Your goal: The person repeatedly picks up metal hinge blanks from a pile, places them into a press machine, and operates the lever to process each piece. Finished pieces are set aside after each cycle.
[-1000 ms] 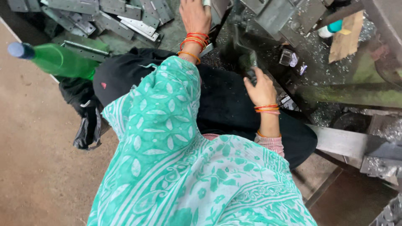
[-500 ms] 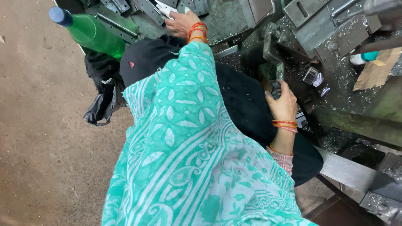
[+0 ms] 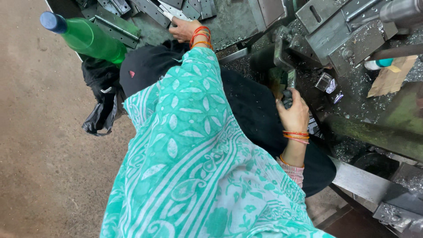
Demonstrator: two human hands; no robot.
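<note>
left hand (image 3: 183, 30): stretched out ahead to the heap of flat metal plates (image 3: 174, 9) on the tray, on top of one plate. Fingers curled down over its edge, so it reads as gripped, but the fingertips are hidden by the hand's back; can't confirm a full pinch.
right hand (image 3: 294, 115): fist clenched round the dark handle (image 3: 287, 90) of the press lever (image 3: 282, 57). Fingers wrapped tight, no gap, thumb side up.
why that split: my read is that one hand feeds stock while the other works the lever; the heap sits within reach on the left, the lever on the right, so neither arm crosses.
plates: loose heap, overlapping, at the top edge of the view; the one under the left hand lies at the near side of the heap.
press (image 3: 341, 33): grey steel block top right, swarf all over the bed. Lever stands up from it toward the person.
bottle (image 3: 86, 37): green, blue cap, lying tilted at the left by the tray corner, well apart from both hands.
black bag (image 3: 103, 103): on the floor (image 3: 39, 145) under the bottle, untouched.
cardboard scrap (image 3: 390, 79): right edge, clear of the lever.
shawl (image 3: 198, 176): teal patterned cloth, hides the left forearm and most of the lap.
</note>
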